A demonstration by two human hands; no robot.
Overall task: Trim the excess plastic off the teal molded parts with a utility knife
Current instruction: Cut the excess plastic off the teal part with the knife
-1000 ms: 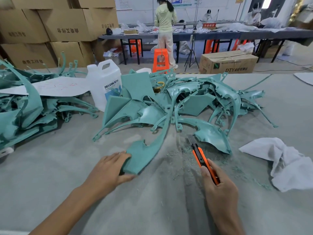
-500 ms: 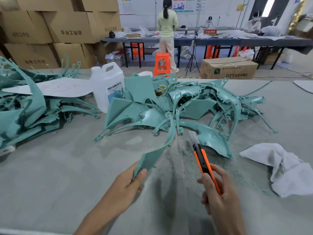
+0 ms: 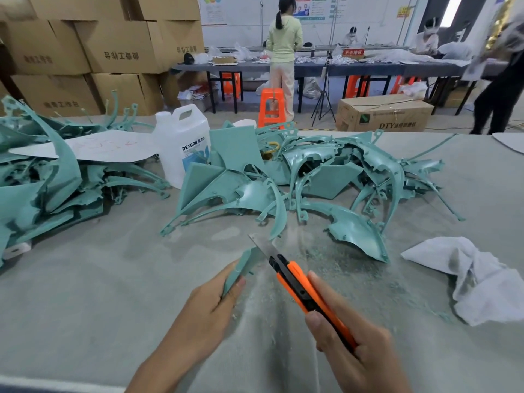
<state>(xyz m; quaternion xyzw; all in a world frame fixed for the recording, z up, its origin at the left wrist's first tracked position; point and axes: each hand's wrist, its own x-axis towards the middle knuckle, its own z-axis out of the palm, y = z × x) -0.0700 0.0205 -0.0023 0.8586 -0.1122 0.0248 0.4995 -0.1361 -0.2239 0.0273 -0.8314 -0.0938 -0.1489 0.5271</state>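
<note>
Arching from the left hand, the thin teal part crosses the knife.

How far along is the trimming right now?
Done: teal shavings strewn on the table suggest some cutting is done; whether the left pile is finished I cannot tell. In hand: the left hand grips a curved teal part and the right hand holds the knife, blade at its edge. Left: the big middle pile, seemingly most of the job.
</note>
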